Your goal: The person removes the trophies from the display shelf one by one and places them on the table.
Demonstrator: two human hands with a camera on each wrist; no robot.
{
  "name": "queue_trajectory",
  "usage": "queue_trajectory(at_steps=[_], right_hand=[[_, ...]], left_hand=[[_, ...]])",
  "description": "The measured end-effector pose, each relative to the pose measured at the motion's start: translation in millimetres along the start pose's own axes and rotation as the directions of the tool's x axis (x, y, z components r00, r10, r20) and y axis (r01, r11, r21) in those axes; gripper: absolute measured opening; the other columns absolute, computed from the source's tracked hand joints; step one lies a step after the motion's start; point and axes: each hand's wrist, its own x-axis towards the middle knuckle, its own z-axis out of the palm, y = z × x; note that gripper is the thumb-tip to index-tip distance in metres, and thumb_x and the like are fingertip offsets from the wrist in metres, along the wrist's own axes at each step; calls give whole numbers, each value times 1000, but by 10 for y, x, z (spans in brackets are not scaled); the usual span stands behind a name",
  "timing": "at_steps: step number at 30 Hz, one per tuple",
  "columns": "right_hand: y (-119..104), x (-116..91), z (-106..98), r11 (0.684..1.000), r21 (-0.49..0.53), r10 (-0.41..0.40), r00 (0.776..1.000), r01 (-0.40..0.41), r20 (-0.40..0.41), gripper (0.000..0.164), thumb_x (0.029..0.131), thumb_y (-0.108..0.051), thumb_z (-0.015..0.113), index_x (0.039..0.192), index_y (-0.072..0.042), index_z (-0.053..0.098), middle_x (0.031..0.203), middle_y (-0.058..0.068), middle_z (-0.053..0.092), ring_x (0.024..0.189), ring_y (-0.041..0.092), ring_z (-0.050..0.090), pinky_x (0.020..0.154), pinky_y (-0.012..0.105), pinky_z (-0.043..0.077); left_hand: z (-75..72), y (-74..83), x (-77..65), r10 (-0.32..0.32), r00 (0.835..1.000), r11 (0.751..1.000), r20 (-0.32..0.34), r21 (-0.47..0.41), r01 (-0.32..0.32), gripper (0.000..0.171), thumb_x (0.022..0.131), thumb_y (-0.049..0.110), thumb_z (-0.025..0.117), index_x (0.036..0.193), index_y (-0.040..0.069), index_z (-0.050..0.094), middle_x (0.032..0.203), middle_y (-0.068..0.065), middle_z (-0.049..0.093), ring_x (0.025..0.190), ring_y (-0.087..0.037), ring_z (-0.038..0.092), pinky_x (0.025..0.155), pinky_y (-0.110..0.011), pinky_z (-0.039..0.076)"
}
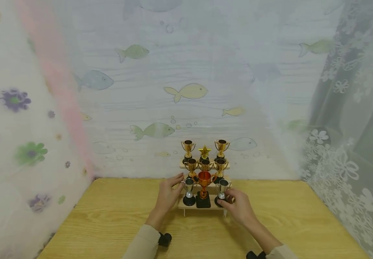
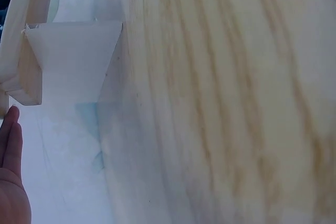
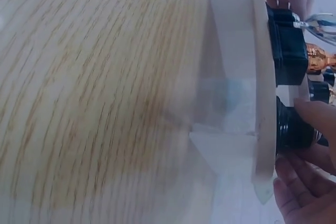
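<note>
Right hand [image 1: 238, 205] pinches shiny silver black-based cup trophy [image 1: 223, 186], seemingly steadying it; straight-fingered left hand [image 1: 168, 192] likely braces pale wooden tiered stand [image 3: 264, 90].

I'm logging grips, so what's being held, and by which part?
The right hand holds the right-hand silver trophy by its black base; the left hand apparently holds nothing.
</note>
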Motion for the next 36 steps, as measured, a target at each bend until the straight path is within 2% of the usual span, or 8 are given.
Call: queue_trajectory(at_steps=[3,9,16,22,30,36], right_hand=[[2,-19,-41,1000,-5,11,1000,-11,3,12,83,-13,86,83,-13,73,82,-6,64,73,12,55,62,24,46],[-9,-17,-142,999,-39,-18,1000,18,0,13,83,-16,86,87,-11,74,89,-1,70,81,17,62,71,30,52],[-4,-32,-246,998,-47,-30,999,29,-15,17,83,-17,86,92,-8,75,95,3,72,84,21,64,75,38,55],[20,-82,-324,998,-57,-20,999,18,-38,17,83,-18,86,92,-8,75,94,3,71,83,21,63,74,36,54],[57,-94,-411,997,-78,-19,999,16,-35,16,83,-15,85,93,-9,74,93,1,70,83,16,62,75,33,54],[62,-81,-517,996,-89,-18,999,16,-31,18,84,-15,84,97,-6,75,97,5,71,85,22,64,74,33,53]], left_hand=[[11,7,-3,11,1000,1000,0,2,-11,29,96,11,70,121,-2,73,131,-9,69,120,-32,66,102,-49,53],[15,8,8,13,1000,1000,-26,-4,-13,30,94,10,71,121,-2,74,130,-8,69,119,-32,67,102,-49,53],[10,3,20,30,999,999,-43,-18,-31,28,93,7,72,119,-4,74,129,-9,69,118,-34,67,101,-48,53],[21,34,-13,19,999,999,-32,-43,-21,27,93,5,71,117,-6,74,128,-12,69,120,-36,65,100,-49,53],[56,22,-35,-18,999,999,-44,-32,17,27,92,7,72,117,-3,75,127,-8,71,120,-32,65,101,-48,53],[55,30,-29,1,998,1000,-56,-25,-2,27,92,6,72,118,-3,75,127,-8,71,118,-32,67,100,-48,54]])
